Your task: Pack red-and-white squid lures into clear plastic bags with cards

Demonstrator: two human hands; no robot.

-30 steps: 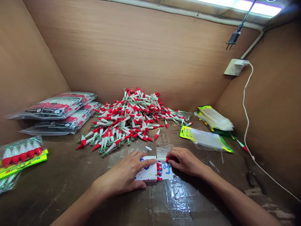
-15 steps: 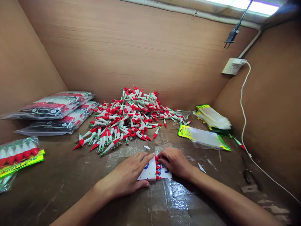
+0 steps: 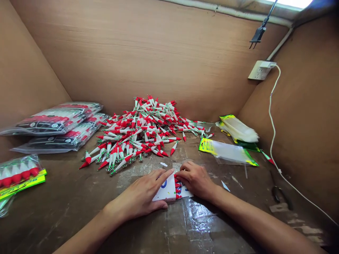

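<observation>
My left hand grips a white card sleeve with blue lettering, thumb along the near edge and fingers over the far edge. Red tips of several squid jigs stick out in a row from its right side, over a white flap with blue print. My right hand is closed, its fingertips pinching at the far end of that row; the exact grip is partly hidden. Behind both hands lies a heap of red-and-white squid jigs with green-tinted hooks.
Bagged packs of jigs are stacked at the left, and a yellow-headed pack lies nearer. At the right are clear yellow-topped bags, a further bag stack, dark-handled pliers and a white cable.
The right hand has shifted slightly left against the red tips, covering more of the printed flap. The left hand keeps its hold on the sleeve. The whole view has shifted a little.
</observation>
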